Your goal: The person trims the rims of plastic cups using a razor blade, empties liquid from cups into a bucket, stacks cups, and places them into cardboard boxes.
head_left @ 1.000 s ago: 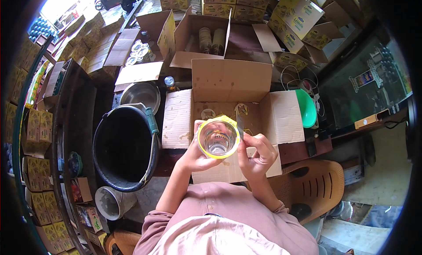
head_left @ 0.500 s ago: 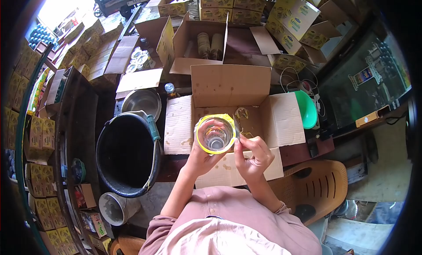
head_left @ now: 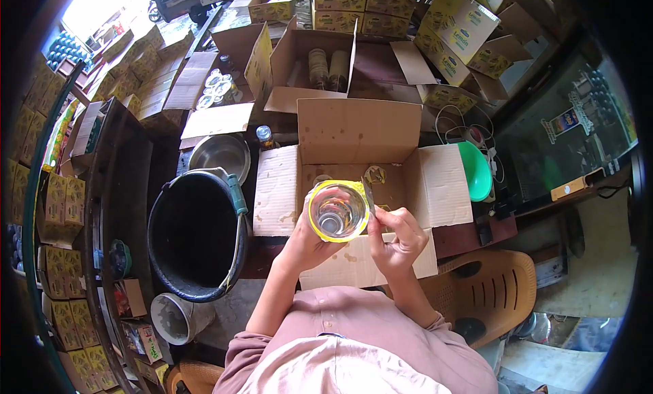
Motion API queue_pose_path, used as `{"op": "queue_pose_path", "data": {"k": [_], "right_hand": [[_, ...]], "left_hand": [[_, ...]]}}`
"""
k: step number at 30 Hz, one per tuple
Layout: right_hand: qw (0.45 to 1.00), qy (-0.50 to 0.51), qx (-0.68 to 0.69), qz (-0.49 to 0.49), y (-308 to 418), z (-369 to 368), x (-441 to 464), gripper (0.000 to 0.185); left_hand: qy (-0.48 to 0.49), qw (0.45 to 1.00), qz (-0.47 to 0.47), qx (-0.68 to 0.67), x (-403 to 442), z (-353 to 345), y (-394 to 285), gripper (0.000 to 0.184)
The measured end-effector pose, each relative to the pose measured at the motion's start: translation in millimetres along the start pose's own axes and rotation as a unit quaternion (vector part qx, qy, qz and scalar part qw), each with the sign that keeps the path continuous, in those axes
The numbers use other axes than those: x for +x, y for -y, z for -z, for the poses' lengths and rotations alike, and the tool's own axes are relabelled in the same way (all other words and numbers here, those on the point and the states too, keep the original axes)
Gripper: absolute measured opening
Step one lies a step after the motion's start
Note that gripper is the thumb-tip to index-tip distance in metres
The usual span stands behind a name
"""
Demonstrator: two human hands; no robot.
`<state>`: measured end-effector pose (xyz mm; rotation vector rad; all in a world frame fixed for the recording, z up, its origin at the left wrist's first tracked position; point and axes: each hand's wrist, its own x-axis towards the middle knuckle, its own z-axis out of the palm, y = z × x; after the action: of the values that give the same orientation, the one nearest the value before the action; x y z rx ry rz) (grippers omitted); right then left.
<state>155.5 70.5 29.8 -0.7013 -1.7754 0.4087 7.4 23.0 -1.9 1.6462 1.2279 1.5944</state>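
My left hand (head_left: 303,241) is closed around a clear plastic cup (head_left: 338,214), its mouth tilted toward me. A yellow film edge rings the cup's rim, and the inside shows no contents. My right hand (head_left: 397,239) pinches a thin grey blade (head_left: 368,192) upright against the right side of the rim. Most of the blade's lower end is hidden by the fingers. Below and behind both hands stands an open cardboard box (head_left: 359,132) with stained flaps. Inside it, a scrap of lid film (head_left: 374,175) lies near the back.
A large black bucket (head_left: 158,241) and a metal bowl (head_left: 231,159) are at the left. A small jar (head_left: 264,135) stands behind the box's left flap. At the right are a green bowl (head_left: 474,169) and a plastic chair (head_left: 500,285). Further cartons (head_left: 445,33) are stacked behind.
The cup has shifted slightly to the right and its mouth has turned a little. My right hand and the blade have moved slightly right along with it.
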Motion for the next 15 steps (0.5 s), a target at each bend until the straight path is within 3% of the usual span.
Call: {"op": "queue_pose_path", "data": {"k": [7, 15], "right_hand": [[1.000, 0.004, -0.008, -0.010, -3.1, 0.3, 6.1, 0.020], [0.998, -0.018, 0.037, -0.047, -1.0, 0.5, 3.1, 0.017]], "left_hand": [[0.073, 0.997, 0.008, 0.010, 3.0, 3.9, -8.0, 0.064], [0.034, 0.996, 0.021, -0.082, 4.8, 5.4, -0.9, 0.064]]}}
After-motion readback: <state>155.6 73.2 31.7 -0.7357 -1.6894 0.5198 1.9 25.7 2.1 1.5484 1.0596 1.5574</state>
